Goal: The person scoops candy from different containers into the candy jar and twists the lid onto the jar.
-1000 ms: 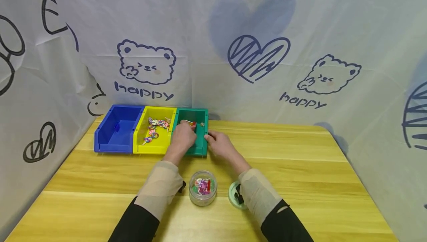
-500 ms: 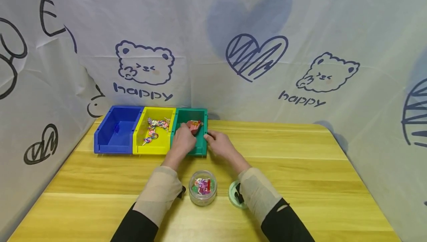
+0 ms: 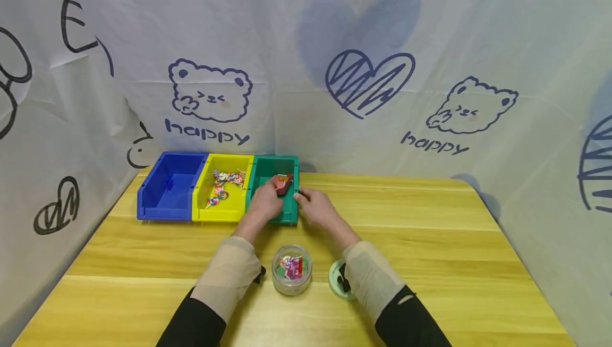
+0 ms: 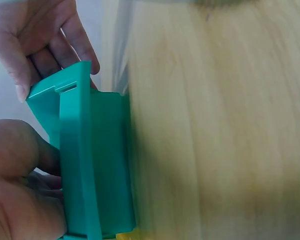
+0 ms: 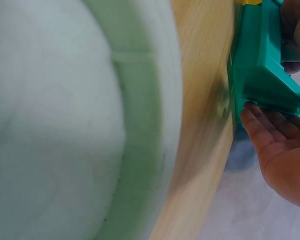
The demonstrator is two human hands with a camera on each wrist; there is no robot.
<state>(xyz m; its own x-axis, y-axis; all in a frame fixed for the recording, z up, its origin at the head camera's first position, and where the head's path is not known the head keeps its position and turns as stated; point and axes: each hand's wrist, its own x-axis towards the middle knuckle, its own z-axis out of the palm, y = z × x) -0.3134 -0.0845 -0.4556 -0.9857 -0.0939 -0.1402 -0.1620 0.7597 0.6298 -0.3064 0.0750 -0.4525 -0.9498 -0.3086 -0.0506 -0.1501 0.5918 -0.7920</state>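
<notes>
My left hand (image 3: 264, 202) reaches into the green bin (image 3: 288, 210), fingers curled at a small red piece with yellowish marks (image 3: 281, 184). Its fingertips are mostly hidden in the left wrist view, behind the green wall. At the bin's right side, my right hand (image 3: 316, 208) holds the wall, thumb at the rim and fingers along the outside. The right wrist view shows those fingers (image 5: 264, 131) stretched against the wall's outer face.
Left of the green bin stand a yellow bin (image 3: 201, 214) with several swirl lollipops (image 3: 229, 178) and a blue bin (image 3: 164, 213). A clear jar (image 3: 291, 286) of candies stands nearer on the wooden table (image 3: 430, 240). A pale green lid (image 3: 336, 286) lies under the right wrist.
The red piece has come out from beside my left fingers and shifted right and slightly nearer within the green bin. My right hand stays at the bin's side.
</notes>
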